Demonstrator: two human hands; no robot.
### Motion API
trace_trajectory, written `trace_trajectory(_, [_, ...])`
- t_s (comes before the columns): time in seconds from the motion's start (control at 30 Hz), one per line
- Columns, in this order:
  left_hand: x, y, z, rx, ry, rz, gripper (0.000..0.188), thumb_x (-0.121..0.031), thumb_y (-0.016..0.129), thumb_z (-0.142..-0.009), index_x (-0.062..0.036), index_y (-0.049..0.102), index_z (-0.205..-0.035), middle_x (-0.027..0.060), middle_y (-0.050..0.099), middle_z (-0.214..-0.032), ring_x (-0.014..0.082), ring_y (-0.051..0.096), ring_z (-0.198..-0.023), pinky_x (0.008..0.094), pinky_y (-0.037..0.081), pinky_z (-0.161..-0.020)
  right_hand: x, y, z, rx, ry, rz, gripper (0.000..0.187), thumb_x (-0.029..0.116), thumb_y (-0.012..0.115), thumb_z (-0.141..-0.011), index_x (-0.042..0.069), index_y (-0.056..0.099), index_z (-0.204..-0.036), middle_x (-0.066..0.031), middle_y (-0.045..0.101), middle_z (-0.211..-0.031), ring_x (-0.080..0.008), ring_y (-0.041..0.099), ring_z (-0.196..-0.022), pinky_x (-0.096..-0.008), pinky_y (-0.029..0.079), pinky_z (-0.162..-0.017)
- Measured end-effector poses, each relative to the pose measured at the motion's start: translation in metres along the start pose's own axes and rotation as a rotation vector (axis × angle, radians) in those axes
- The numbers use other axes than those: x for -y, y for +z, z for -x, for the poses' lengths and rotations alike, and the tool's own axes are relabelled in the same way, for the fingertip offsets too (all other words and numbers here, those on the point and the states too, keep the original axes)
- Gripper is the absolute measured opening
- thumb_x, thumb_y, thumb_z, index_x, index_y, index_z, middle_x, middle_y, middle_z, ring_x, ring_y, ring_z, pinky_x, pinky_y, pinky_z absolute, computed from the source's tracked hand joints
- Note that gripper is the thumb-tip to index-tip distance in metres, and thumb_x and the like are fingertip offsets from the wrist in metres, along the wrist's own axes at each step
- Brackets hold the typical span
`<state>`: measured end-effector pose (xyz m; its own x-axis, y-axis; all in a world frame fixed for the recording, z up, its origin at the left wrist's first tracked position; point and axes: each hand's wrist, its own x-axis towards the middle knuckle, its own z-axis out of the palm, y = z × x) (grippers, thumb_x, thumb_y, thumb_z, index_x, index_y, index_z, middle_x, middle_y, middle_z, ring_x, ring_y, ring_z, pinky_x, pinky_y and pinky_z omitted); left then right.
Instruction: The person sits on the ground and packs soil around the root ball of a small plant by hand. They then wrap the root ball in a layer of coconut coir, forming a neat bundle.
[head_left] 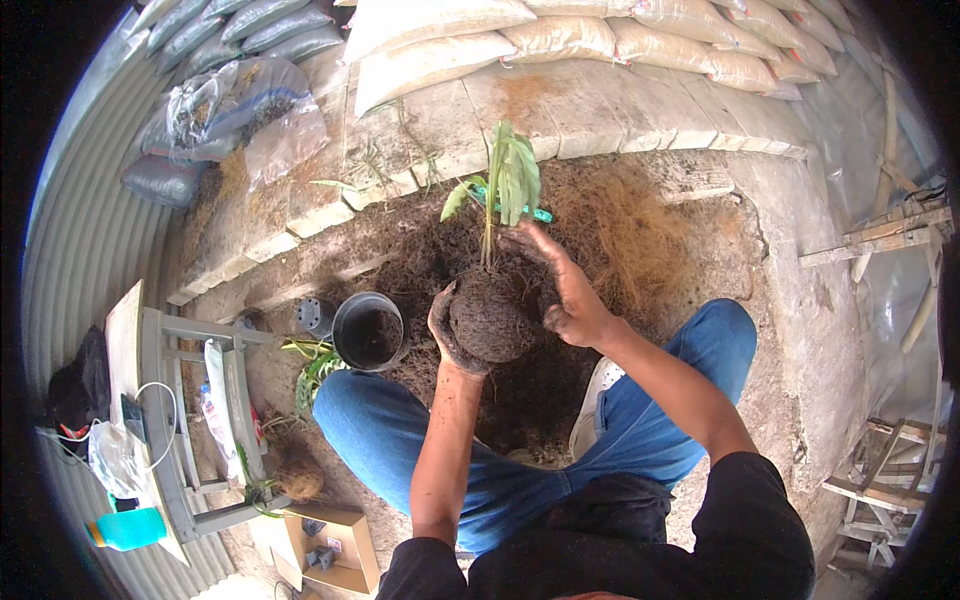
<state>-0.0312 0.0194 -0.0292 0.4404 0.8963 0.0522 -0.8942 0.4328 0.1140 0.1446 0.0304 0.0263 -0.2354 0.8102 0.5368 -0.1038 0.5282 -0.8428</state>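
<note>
At the left, a corrugated wall (80, 220) stands beside a grey-framed table (153, 345); wooden frames (880, 242) stand right of the concrete floor (800, 330).

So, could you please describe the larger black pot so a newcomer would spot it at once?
Start from the seated person's blue jeans. Just beyond the left knee sits an open black pot. It is clearly wider than the small pot on its left.
</note>
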Motion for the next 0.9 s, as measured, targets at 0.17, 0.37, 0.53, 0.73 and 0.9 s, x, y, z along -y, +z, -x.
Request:
trace_trajectory(0.17, [-0.002,-0.014,0.004,-0.178,0.158,-0.179,0.056,-0.043,0.046,-0.089,-0.0035,0.055,-0.127,0.0167,0.060,-0.125,0.0334,0.058,-0.113,0.0478,0.046,-0.099,0.004,-0.008,-0.008,0.341,-0.082,0.406,0.083,0.063,0.059,-0.085,0.005,0.041,-0.142,-0.0183,0.036,-0.148,-0.0333,0.030,-0.140,-0.0462,0.022,-0.115])
trace_trajectory(0.37, [-0.004,0.015,-0.001,-0.248,0.206,-0.258,0.056,-0.036,0.053,-0.083,-0.0008,0.054,-0.126,0.0190,0.060,-0.121,0.0336,0.060,-0.109,0.0470,0.048,-0.097,-0.007,0.001,-0.003,0.099,0.168,0.101,0.076,0.061,0.054,-0.088,0.005,0.044,-0.140,-0.0196,0.039,-0.145,-0.0321,0.032,-0.139,-0.0456,0.023,-0.115])
trace_trajectory(0.53, [-0.004,0.016,-0.004,-0.206,0.222,-0.324,0.055,-0.030,0.051,-0.082,0.0008,0.052,-0.128,0.0189,0.059,-0.122,0.0333,0.060,-0.109,0.0466,0.048,-0.097,-0.001,-0.018,-0.011,0.233,0.080,0.403,0.080,0.061,0.052,-0.090,0.006,0.035,-0.145,-0.0205,0.037,-0.146,-0.0327,0.030,-0.139,-0.0459,0.021,-0.115])
trace_trajectory(0.73, [0.000,0.014,-0.006,-0.235,0.221,-0.332,0.054,-0.029,0.048,-0.084,0.0012,0.051,-0.129,0.0181,0.059,-0.122,0.0324,0.060,-0.110,0.0453,0.048,-0.097,0.014,-0.013,-0.014,0.212,-0.125,0.591,0.089,0.053,0.064,-0.083,0.003,0.029,-0.148,-0.0229,0.026,-0.152,-0.0367,0.028,-0.139,-0.0481,0.018,-0.116])
trace_trajectory(0.9, [-0.002,0.000,-0.008,-0.239,0.198,-0.343,0.052,-0.028,0.048,-0.085,0.0006,0.052,-0.129,0.0176,0.060,-0.121,0.0318,0.060,-0.108,0.0448,0.049,-0.096,0.012,0.000,-0.005,0.298,0.020,0.614,0.077,0.043,0.069,-0.083,0.011,0.038,-0.145,-0.0232,0.029,-0.150,-0.0408,0.025,-0.141,-0.0522,0.020,-0.114])
